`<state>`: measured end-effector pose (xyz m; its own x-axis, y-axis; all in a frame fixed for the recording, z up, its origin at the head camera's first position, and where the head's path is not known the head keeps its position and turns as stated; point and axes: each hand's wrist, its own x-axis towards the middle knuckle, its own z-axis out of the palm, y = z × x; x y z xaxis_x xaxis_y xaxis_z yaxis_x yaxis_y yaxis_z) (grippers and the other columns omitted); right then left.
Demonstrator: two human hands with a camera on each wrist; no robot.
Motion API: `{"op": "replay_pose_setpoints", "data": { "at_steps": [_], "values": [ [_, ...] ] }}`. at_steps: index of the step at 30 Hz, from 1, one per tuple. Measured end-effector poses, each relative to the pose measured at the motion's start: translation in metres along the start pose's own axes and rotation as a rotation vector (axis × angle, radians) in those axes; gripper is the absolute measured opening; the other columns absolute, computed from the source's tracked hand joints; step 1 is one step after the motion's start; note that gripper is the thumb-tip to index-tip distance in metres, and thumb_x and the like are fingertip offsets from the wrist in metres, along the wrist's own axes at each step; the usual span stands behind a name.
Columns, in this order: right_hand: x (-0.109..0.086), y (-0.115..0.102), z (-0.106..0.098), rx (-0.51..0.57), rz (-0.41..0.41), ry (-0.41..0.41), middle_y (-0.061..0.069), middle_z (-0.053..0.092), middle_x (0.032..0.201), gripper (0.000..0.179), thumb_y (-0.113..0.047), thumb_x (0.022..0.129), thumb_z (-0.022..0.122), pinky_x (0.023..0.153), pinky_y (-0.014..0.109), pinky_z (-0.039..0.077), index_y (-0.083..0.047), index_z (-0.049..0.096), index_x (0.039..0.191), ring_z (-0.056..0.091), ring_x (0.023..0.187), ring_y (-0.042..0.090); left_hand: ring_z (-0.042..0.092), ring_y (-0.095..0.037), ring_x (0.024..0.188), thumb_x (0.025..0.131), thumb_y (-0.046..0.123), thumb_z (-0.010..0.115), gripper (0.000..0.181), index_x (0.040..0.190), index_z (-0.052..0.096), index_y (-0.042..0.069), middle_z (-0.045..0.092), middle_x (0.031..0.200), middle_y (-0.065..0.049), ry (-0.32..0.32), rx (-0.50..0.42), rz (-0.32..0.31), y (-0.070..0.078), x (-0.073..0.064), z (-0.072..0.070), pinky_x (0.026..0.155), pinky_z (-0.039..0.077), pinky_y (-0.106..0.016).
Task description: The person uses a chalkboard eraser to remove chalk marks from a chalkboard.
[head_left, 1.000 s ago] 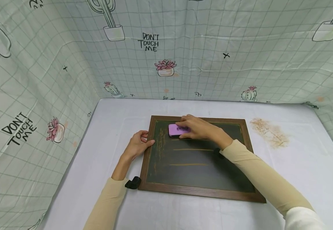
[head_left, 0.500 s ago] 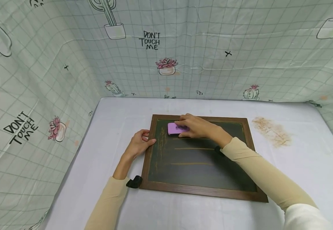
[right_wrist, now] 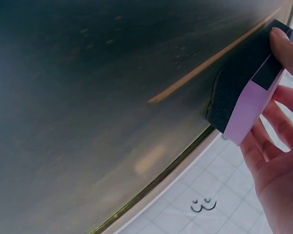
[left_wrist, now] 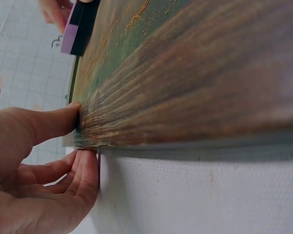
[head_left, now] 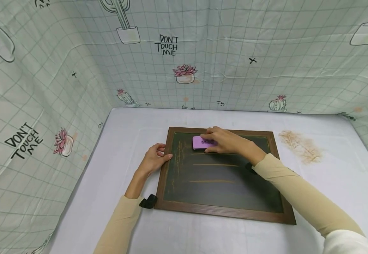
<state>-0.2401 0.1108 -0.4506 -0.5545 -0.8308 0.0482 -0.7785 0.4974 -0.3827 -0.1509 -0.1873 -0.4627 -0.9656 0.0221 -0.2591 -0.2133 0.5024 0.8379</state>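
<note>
1. A framed chalkboard (head_left: 234,197) lay flat on a white-covered table (head_left: 323,183), in reach of both hands
2. The person's left hand (head_left: 153,158) pinched the brown frame (head_left: 162,180) at its left side, thumb on top and fingers curled at the outer edge, seemingly to keep the board from sliding
3. The right hand (head_left: 224,140) gripped a pink eraser (head_left: 198,142) between thumb and fingers, taking it by opposite sides, a hold that probably left its dark underside free to face the board
4. The eraser was over the board's upper left part; how firmly it pressed could not be told
5. Yellow chalk lines (head_left: 215,164) ran across the middle, with dusty streaks (head_left: 180,155) near the left side
6. A tan smudge (head_left: 301,146) marked the table right of the board
</note>
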Motion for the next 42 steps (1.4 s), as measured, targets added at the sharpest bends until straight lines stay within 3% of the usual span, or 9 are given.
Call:
{"op": "replay_pose_setpoints", "data": {
  "at_steps": [20,33,42],
  "values": [
    [-0.030,0.011,-0.010,-0.021,0.032,0.023,0.025,0.061,0.125,0.059,-0.024,0.091,0.081,0.094,0.053,0.050,0.008,0.061,0.137,0.058,0.114,0.038,0.051,-0.033,0.108,0.099,0.012,0.069,0.055,0.145,0.047,-0.008,0.053,0.129,-0.024,-0.005,0.009,0.008,-0.001,0.001,0.001,0.091,0.044,-0.044],
    [-0.047,0.021,-0.013,-0.026,0.028,0.050,0.023,0.063,0.120,0.056,-0.022,0.090,0.082,0.093,0.053,0.049,0.008,0.064,0.133,0.058,0.110,0.037,0.052,-0.034,0.109,0.098,0.010,0.070,0.055,0.144,0.048,-0.009,0.053,0.127,-0.024,-0.003,0.001,0.008,-0.001,0.001,0.000,0.090,0.044,-0.043],
    [-0.061,0.027,-0.017,-0.028,0.080,0.031,0.022,0.062,0.124,0.057,-0.026,0.093,0.079,0.092,0.053,0.050,0.007,0.062,0.137,0.058,0.111,0.037,0.051,-0.034,0.110,0.099,0.011,0.069,0.055,0.145,0.047,-0.009,0.052,0.128,-0.024,-0.007,0.003,0.006,0.000,-0.001,0.000,0.091,0.043,-0.043]
  ]
}}
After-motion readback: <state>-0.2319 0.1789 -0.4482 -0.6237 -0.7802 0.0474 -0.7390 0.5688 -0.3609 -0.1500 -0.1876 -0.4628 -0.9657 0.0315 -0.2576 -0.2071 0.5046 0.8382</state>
